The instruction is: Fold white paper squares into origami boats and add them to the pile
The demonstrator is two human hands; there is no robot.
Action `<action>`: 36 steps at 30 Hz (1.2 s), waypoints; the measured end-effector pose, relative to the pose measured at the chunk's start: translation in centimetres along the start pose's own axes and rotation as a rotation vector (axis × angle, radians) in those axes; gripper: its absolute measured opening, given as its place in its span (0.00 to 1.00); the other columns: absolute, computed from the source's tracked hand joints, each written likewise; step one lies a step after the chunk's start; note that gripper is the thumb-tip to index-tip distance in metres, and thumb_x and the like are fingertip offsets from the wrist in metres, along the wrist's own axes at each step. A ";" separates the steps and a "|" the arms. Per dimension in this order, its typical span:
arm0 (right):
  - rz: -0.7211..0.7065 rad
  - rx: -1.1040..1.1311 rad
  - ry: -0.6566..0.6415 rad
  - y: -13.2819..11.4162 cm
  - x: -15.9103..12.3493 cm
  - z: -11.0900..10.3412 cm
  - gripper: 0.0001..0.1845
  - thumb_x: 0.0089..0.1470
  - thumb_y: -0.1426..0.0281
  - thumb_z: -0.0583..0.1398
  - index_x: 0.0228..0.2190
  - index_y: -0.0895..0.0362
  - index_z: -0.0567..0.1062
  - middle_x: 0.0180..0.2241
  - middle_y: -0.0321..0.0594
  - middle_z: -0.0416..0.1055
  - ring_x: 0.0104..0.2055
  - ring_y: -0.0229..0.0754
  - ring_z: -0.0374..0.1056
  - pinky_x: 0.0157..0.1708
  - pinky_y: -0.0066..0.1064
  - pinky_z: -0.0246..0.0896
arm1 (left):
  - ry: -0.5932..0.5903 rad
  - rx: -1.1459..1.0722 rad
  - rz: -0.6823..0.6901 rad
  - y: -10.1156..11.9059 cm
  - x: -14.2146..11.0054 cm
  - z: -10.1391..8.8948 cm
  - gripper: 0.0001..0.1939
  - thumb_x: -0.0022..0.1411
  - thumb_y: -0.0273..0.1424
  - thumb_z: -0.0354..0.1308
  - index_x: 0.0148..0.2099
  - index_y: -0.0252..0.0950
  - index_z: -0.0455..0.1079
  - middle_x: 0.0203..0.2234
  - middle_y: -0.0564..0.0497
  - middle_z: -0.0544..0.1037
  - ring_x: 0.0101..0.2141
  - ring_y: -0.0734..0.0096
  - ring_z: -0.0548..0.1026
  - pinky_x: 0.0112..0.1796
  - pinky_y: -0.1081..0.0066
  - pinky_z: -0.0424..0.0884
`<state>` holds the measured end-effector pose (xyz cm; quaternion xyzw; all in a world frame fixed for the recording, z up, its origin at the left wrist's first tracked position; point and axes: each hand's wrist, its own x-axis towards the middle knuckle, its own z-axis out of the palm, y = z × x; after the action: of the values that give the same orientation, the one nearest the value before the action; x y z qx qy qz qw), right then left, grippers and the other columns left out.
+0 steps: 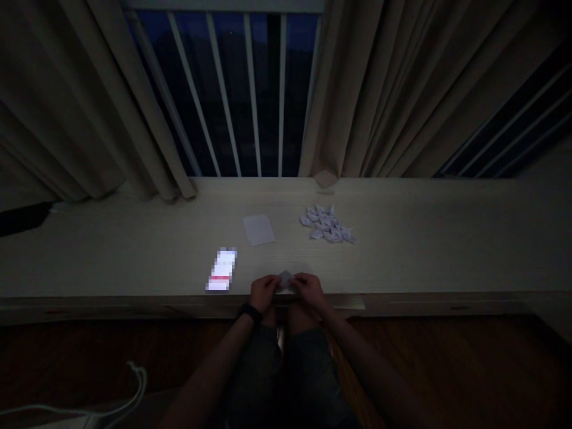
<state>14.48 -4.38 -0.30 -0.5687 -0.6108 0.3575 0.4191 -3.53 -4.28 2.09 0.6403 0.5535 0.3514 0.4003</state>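
Between my two hands, at the front edge of the pale window ledge point(402, 250), is a small folded piece of paper point(285, 279). My left hand point(263, 291) pinches its left side, and a dark band circles that wrist. On the paper's right side my right hand point(310, 289) is closed in a pinch too. Just beyond them lies a stack of square white paper point(259, 230). Farther right, several small folded paper pieces point(327, 224) sit in a loose cluster. The dim light hides the fine folds.
A phone with a lit, blurred screen point(222, 269) lies left of my hands. Long curtains point(375, 89) hang behind the ledge, beside a barred window point(232, 95). A dark object point(24, 219) rests at the far left. A white cable point(138, 381) is at lower left.
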 end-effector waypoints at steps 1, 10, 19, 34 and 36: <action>0.047 0.066 -0.011 -0.1 0.4 -0.1 0.15 0.49 0.60 0.60 0.26 0.58 0.78 0.25 0.41 0.76 0.28 0.42 0.70 0.30 0.30 0.64 | -0.015 -0.055 -0.040 0.3 0.3 -0.1 0.19 0.61 0.42 0.51 0.35 0.32 0.75 0.26 0.47 0.80 0.28 0.67 0.76 0.29 0.72 0.70; 0.197 0.275 -0.131 -0.3 2.0 -0.8 0.17 0.43 0.57 0.63 0.27 0.59 0.74 0.19 0.36 0.72 0.18 0.36 0.64 0.18 0.25 0.56 | -0.150 -0.348 -0.261 -0.2 2.2 -0.3 0.21 0.48 0.43 0.65 0.37 0.30 0.73 0.26 0.46 0.79 0.25 0.69 0.75 0.24 0.74 0.67; 0.235 0.295 -0.080 0.2 2.2 0.0 0.17 0.40 0.57 0.64 0.23 0.59 0.72 0.15 0.34 0.69 0.17 0.35 0.63 0.17 0.25 0.54 | -0.174 -0.380 -0.351 -0.7 3.3 0.7 0.20 0.41 0.36 0.70 0.34 0.31 0.70 0.21 0.50 0.77 0.22 0.69 0.74 0.22 0.73 0.68; 0.273 0.411 -0.300 0.2 2.1 -1.8 0.20 0.40 0.56 0.66 0.29 0.60 0.76 0.21 0.36 0.71 0.20 0.35 0.64 0.21 0.26 0.58 | -0.310 -0.383 -0.313 -0.2 2.8 -0.4 0.17 0.43 0.39 0.68 0.29 0.31 0.72 0.21 0.50 0.76 0.24 0.67 0.75 0.27 0.70 0.70; 0.230 0.360 -0.304 0.1 2.3 -1.3 0.18 0.41 0.56 0.65 0.26 0.60 0.76 0.19 0.33 0.68 0.19 0.33 0.60 0.19 0.24 0.53 | -0.328 -0.326 -0.289 -0.2 2.7 -0.3 0.17 0.44 0.40 0.67 0.29 0.31 0.72 0.21 0.49 0.76 0.23 0.69 0.74 0.26 0.72 0.68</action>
<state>15.66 -2.18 0.39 -0.4906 -0.5245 0.5871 0.3735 -3.55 -1.53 2.05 0.5300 0.5031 0.2669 0.6283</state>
